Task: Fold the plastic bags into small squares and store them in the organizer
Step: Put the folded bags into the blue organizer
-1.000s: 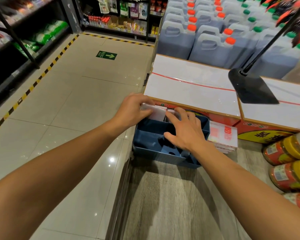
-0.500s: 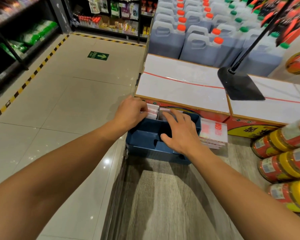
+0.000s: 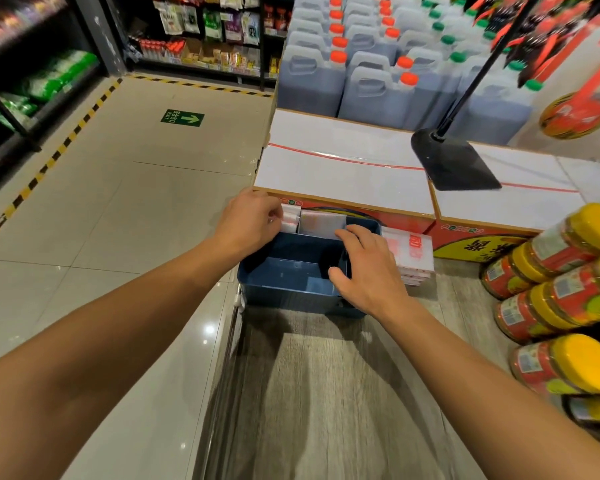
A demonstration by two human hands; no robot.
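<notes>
organizer (image 3: 291, 292): blue divided bin on the wood-grain shelf (image 3: 326, 393), at its left edge, backed against the carton display. We read that spot as chosen so the bin can't slide away when bags get pushed in.
folded bags (image 3: 321, 224): white squares standing upright in the far compartments; a second one (image 3: 289, 216) at the far left corner. On edge, probably to pack more per slot.
left hand (image 3: 248, 220): at the far left corner of the bin, fingers curled onto the corner bag, pinching or tucking its top edge. Exact contact is partly hidden by the knuckles.
right hand (image 3: 368, 268): fingers fairly straight and spread, laid over the right divider wall, index tip touching the middle bag's edge. We judge it is steadying the bin and holding the stack back while the left seats its bag.
unfolded stack (image 3: 413, 254): flat pile of white and red bags just right of the bin, within easy reach for the next fold.
near compartments: nothing standing in them, so we think plenty of the task remains.
risk: slick plastic may spring open once released.
jars (image 3: 551, 299): yellow-lidded, stacked on the right, near the right forearm.
</notes>
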